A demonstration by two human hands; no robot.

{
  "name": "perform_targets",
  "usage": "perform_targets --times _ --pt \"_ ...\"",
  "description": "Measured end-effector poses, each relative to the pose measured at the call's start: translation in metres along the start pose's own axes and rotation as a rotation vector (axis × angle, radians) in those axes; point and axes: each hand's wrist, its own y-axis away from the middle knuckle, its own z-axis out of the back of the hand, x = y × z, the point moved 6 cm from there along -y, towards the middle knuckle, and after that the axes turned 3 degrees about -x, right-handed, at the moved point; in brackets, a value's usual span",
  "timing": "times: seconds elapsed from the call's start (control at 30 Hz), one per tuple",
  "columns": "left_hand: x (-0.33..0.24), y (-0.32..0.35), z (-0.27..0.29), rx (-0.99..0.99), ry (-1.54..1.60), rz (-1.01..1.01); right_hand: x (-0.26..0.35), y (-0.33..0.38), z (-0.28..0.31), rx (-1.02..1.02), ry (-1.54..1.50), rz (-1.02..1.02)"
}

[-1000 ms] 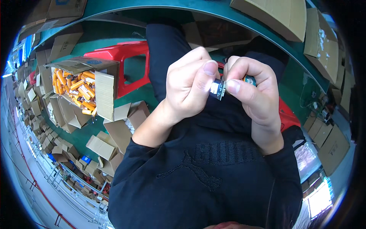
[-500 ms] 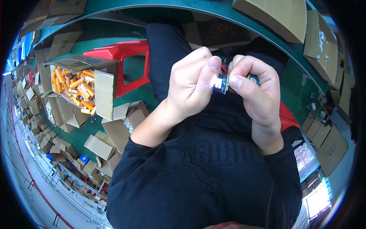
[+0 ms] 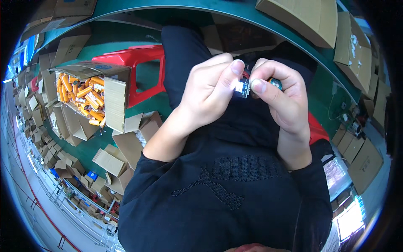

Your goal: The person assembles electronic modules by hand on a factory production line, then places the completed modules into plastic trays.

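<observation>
Above my lap, my left hand (image 3: 212,90) is closed, pinching a small dark circuit board (image 3: 244,88) between thumb and curled fingers. A white light shines at the board's left part, beside my thumb tip. My right hand (image 3: 285,90) is also closed. Its thumb and forefinger press together at the board's right edge, and a cylindrical thing with a round teal end (image 3: 275,83) sits in its curled fingers. A bit of red, perhaps a wire, shows above the board between the hands. Most of the cylinder is hidden by my fingers.
On my left an open carton (image 3: 115,103) full of orange cylinders rests by a red stool (image 3: 145,54). A green bench edge (image 3: 201,7) curves across the far side, with cartons (image 3: 302,19) on it. More cartons (image 3: 113,161) stand on the floor at left.
Both hands have shifted slightly, and the board has turned a little between them. The cylinder's round end has tilted more into view. Both grips are kept.
</observation>
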Motion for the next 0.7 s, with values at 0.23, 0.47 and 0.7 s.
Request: perform_targets --times 0.23,0.47,0.7 --pt "0.014 0.005 -0.002 -0.006 0.260 0.135 0.000 0.002 0.004 -0.090 0.184 0.140" --pt "0.025 0.006 -0.009 -0.032 0.187 0.191 0.017 0.005 0.001 -0.027 0.417 0.452" --pt "0.026 0.011 -0.013 -0.033 0.279 0.379 0.005 0.003 0.003 -0.032 0.307 0.274"
